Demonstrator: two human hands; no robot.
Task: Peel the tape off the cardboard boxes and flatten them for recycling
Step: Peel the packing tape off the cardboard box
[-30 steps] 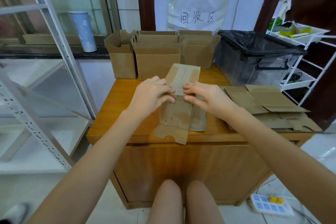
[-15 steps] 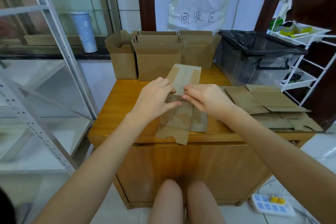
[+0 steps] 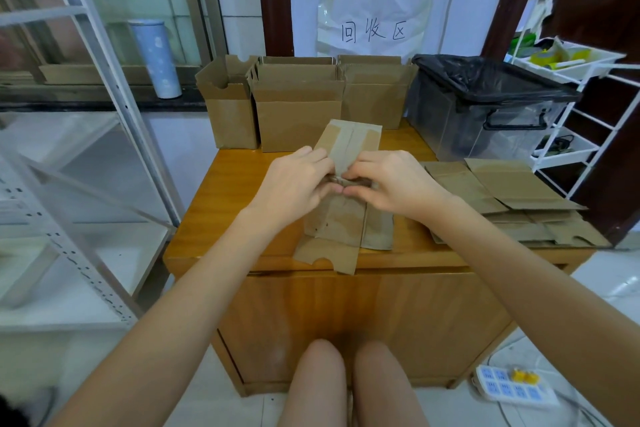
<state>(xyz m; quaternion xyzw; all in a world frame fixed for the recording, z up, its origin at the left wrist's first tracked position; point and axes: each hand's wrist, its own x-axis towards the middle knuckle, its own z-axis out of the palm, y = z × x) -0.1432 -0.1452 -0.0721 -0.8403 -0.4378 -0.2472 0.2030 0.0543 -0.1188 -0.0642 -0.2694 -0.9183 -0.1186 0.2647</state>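
A small cardboard box lies partly collapsed on the wooden table, its taped end raised toward the far side. My left hand and my right hand meet at the middle of the box, fingertips curled and pinching the end of the tape strip at the box's edge. One flap hangs over the table's near edge. Three upright open boxes stand at the back of the table.
A pile of flattened cardboard lies on the table's right side. A clear bin lined with a black bag stands at back right. A white wire rack is at the right, metal shelving at the left, a power strip on the floor.
Both hands have drawn closer together at the box's middle, and the fingertips now pinch at the tape's edge. The box has shifted only slightly.
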